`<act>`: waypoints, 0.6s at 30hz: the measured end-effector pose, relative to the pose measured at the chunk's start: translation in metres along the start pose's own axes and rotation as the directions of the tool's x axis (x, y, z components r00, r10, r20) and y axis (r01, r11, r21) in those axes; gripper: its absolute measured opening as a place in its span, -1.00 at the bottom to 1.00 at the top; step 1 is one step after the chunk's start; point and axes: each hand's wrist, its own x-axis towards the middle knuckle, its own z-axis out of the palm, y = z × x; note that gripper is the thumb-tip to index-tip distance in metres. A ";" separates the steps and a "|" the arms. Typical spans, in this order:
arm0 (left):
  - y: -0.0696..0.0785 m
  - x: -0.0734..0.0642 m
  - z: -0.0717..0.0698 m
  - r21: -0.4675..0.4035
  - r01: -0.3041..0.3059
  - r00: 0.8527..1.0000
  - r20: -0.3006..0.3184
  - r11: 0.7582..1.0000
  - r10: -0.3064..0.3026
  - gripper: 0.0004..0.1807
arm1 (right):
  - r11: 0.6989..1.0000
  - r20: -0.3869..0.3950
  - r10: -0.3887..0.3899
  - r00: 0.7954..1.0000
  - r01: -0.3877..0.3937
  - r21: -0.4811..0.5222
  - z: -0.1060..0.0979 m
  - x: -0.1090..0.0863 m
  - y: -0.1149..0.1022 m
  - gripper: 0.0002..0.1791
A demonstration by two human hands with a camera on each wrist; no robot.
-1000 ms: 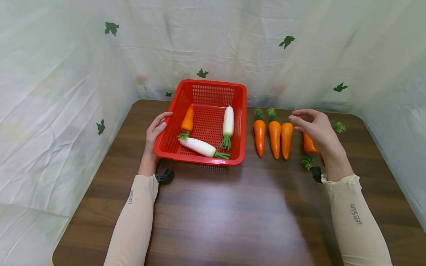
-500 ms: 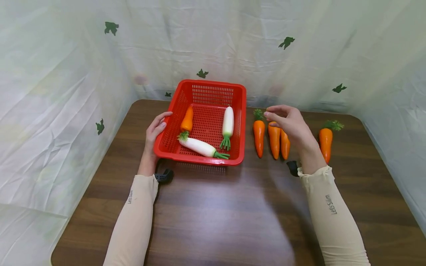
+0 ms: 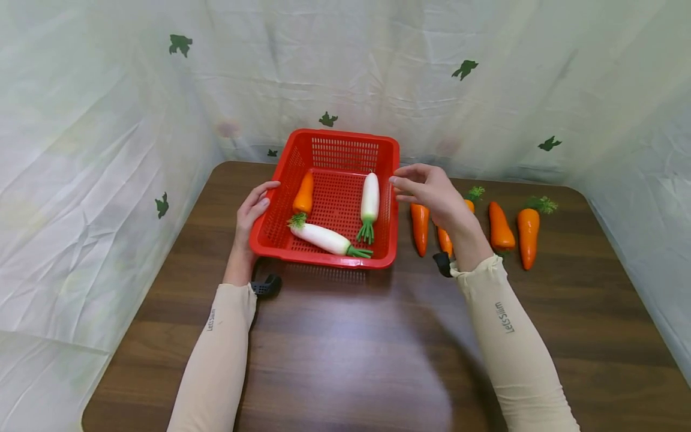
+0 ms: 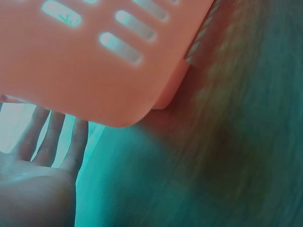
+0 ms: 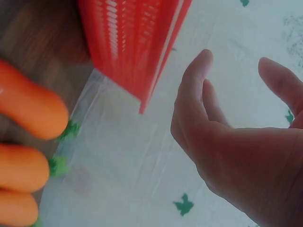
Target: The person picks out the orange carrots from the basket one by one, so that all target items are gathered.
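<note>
A red basket (image 3: 342, 260) stands on the table; inside lie a carrot (image 3: 305, 193), a white radish (image 3: 370, 195) with its green end toward the front, and another white radish (image 3: 324, 238) along the near side. My left hand (image 3: 252, 215) touches the basket's left rim, its fingers fairly straight; in the left wrist view their tips are hidden behind the rim. Just by the right rim hovers my right hand (image 3: 429, 191), fingers and thumb apart with nothing between them, as the right wrist view shows. Below it are carrots (image 5: 33, 106), partly covered by the hand in the head view.
Farther right lie a carrot (image 3: 501, 228) pointing away and a carrot (image 3: 528, 237) pointing toward the front. A brown wooden table (image 3: 345, 348) bears everything. Pale cloth (image 3: 378, 66) with green bird shapes hangs behind and at both sides.
My right hand has moved left from above the right-hand carrots, across the row, to the basket's right rim. The left hand, the basket and its contents have stayed in place.
</note>
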 end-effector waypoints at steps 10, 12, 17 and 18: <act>-0.001 0.000 0.000 0.010 -0.001 1.000 0.002 1.000 0.001 -0.52 | 0.998 0.012 0.044 0.999 -0.045 0.046 0.020 0.012 -0.014 -0.36; -0.001 0.000 0.000 0.010 -0.004 1.000 -0.002 1.000 0.004 -0.53 | 0.997 0.013 0.051 0.999 -0.051 0.053 0.023 0.015 -0.018 -0.35; -0.001 -0.001 0.001 0.018 -0.014 1.000 -0.010 1.000 0.014 -0.52 | 0.996 0.043 0.069 0.997 -0.071 0.051 0.032 0.027 -0.029 -0.35; -0.002 0.000 0.002 0.019 -0.013 1.000 -0.007 1.000 0.013 -0.52 | 0.996 0.051 0.074 0.996 -0.076 0.049 0.033 0.028 -0.032 -0.34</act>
